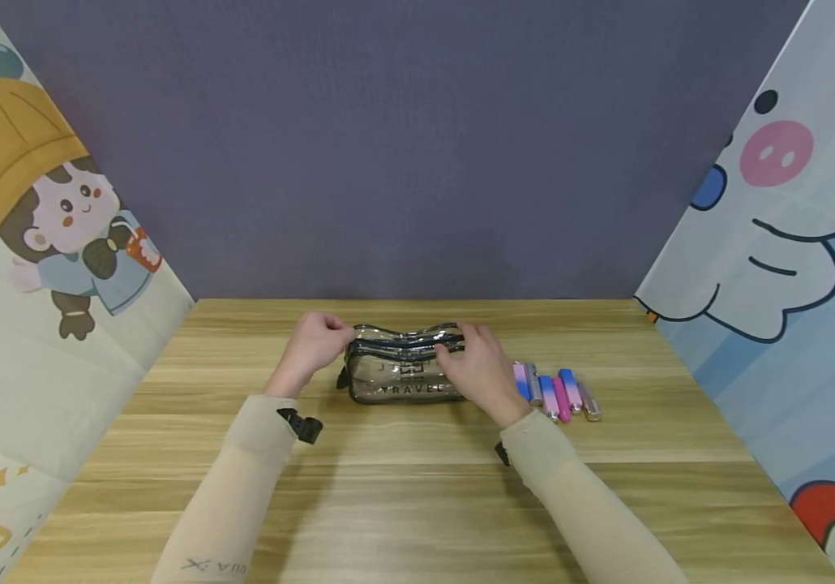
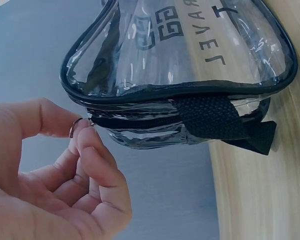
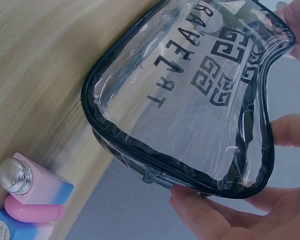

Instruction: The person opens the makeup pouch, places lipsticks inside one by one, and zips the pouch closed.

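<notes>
A clear travel pouch (image 1: 403, 375) with black piping and the printed word TRAVEL stands upright on the table. At its left top corner my left hand (image 1: 317, 344) pinches the small metal zipper pull (image 2: 75, 128) between thumb and forefinger. A black woven strap (image 2: 210, 117) hangs at that end, below the pull. My right hand (image 1: 483, 371) grips the pouch's right end, thumb on the near side and fingertips (image 3: 194, 210) at the end. I see nothing inside the pouch through its clear front. How far the zipper is open I cannot tell.
To the right of the pouch lie several lipstick-like tubes (image 1: 550, 394) in pink, blue and silver, close to my right wrist. A dark grey wall (image 1: 417, 154) rises behind the wooden table (image 1: 403, 503). Cartoon-printed panels stand at left and right.
</notes>
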`<act>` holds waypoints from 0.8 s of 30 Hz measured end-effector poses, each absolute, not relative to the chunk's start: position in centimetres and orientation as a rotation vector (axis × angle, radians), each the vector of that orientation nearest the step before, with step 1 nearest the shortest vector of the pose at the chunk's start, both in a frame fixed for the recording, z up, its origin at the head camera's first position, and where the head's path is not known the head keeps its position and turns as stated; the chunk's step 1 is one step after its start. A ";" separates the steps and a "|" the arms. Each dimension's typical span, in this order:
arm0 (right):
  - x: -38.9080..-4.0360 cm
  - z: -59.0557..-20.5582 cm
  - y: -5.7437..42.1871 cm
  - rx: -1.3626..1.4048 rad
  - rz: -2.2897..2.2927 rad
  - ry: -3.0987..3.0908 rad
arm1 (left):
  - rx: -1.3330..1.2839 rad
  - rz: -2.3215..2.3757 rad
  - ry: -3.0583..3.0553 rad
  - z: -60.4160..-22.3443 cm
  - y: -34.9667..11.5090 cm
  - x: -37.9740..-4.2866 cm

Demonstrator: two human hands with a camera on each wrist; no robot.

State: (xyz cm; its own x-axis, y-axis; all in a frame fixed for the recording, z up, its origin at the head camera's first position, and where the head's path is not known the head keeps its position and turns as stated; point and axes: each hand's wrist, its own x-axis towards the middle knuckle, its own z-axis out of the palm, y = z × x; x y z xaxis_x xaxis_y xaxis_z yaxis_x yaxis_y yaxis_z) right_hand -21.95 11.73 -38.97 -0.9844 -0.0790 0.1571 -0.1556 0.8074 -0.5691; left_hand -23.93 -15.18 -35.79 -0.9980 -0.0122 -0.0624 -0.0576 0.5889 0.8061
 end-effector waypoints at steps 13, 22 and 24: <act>-21.8 -38.9 11.6 0.188 0.925 -2.872 | -0.067 1.289 2.799 -34.9 -14.6 -23.9; -21.9 -38.9 11.6 0.182 0.925 -2.877 | -0.046 1.232 2.833 -34.6 -14.3 -23.9; -21.9 -38.9 11.6 0.181 0.921 -2.878 | -0.040 1.223 2.838 -34.6 -14.3 -23.9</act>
